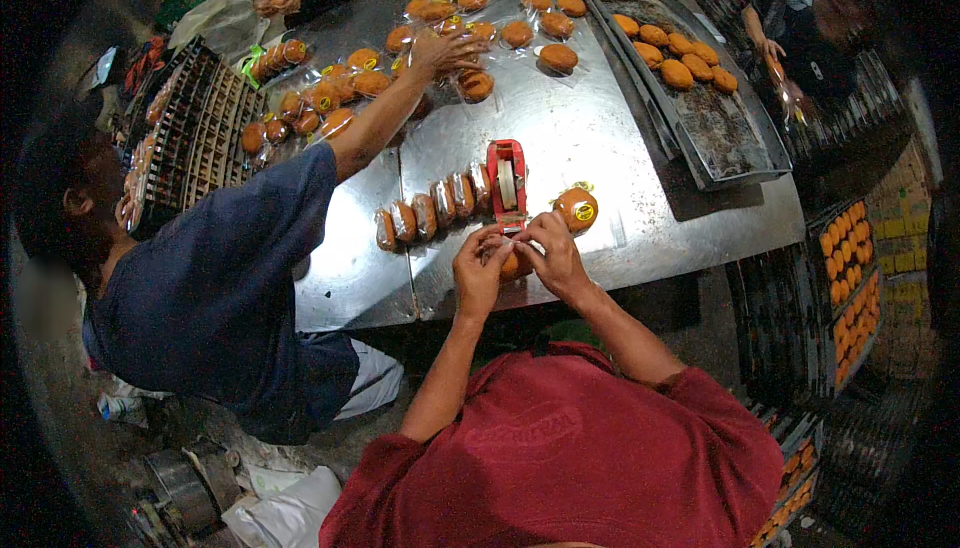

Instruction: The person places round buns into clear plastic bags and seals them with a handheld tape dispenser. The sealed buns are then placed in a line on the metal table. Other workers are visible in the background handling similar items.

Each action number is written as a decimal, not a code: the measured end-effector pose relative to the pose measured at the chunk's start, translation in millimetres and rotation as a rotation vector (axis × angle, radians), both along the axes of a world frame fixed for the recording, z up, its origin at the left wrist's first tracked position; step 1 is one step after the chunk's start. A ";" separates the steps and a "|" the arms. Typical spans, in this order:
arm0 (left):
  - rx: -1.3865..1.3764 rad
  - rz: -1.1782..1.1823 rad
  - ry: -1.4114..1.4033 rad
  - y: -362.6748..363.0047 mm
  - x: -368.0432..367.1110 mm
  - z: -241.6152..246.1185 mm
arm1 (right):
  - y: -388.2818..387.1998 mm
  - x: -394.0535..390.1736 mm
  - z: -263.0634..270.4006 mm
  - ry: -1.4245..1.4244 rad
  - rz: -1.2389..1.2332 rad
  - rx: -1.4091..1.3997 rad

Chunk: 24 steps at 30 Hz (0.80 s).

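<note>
Both hands meet at the near edge of the metal table, over a round brown bun that they partly hide. My left hand pinches the bun's clear wrapper from the left. From the right, my right hand grips the wrapper with thumb and forefinger. Just beyond my fingers stands a red tape dispenser with a roll of tape. To its left, several wrapped buns stand on edge in a row. Beside my right hand lies a wrapped bun with a yellow label.
A co-worker in a dark shirt reaches across many wrapped buns at the left. Black plastic crates stand beyond. A metal tray holds unwrapped buns at the right. Other people's hands show at the far side. Racks of buns stand right.
</note>
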<state>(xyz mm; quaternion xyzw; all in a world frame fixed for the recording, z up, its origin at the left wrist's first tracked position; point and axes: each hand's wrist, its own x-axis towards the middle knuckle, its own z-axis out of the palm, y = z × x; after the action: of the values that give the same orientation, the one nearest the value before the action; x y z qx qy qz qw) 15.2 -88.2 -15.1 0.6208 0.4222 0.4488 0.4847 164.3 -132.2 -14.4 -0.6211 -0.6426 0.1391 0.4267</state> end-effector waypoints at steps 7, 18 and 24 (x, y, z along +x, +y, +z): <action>-0.270 0.002 -0.204 6.0 2.1 -48.4 | 6.1 -19.2 -33.5 0.738 -0.116 -0.016; -0.634 -0.095 -0.151 -2.6 -9.7 -57.7 | 37.9 -3.3 -92.8 0.625 -0.398 -0.156; -0.672 -0.074 -0.037 19.3 -1.9 -103.8 | 58.9 -6.4 -96.5 0.551 -0.304 -0.322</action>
<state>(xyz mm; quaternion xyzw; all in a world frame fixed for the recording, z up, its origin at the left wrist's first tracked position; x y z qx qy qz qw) 13.4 -69.0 -118.9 0.4331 0.5147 0.2777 0.6858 157.9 -73.2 -110.8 -0.7082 -0.3733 0.3358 0.4963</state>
